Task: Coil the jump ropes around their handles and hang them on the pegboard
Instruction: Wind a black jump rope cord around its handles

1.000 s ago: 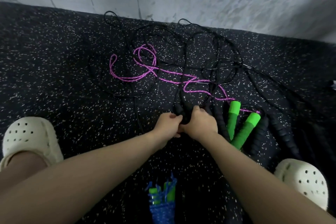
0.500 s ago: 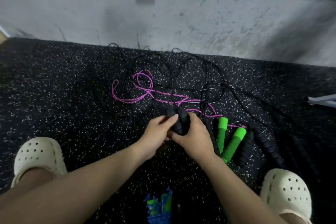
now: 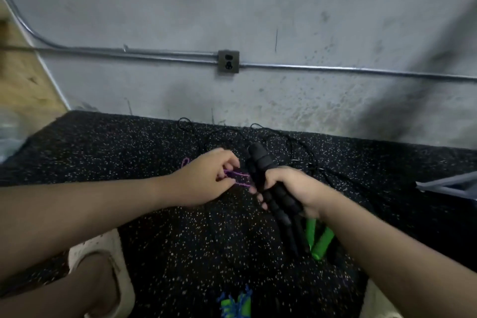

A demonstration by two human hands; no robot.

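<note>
My right hand (image 3: 296, 190) grips a pair of black ridged jump-rope handles (image 3: 260, 162), lifted above the floor with their tips pointing up and away. My left hand (image 3: 206, 178) is just left of them, its fingers curled near the purple rope (image 3: 236, 175); whether it pinches that rope or a black one is unclear. Thin black ropes (image 3: 291, 144) loop on the speckled floor behind the hands. Two green handles (image 3: 320, 240) lie under my right forearm. A coiled blue rope with green handles (image 3: 237, 304) sits at the bottom edge.
A grey concrete wall with a metal conduit (image 3: 335, 68) and an outlet box (image 3: 228, 61) rises behind the black speckled mat (image 3: 103, 150). My pale clog (image 3: 103, 250) is at lower left. A grey object (image 3: 449, 184) lies at right. No pegboard is in view.
My right hand has lifted the black handles off the floor and higher. The camera has tilted up, showing more wall. My left hand has shifted to the rope beside the handles.
</note>
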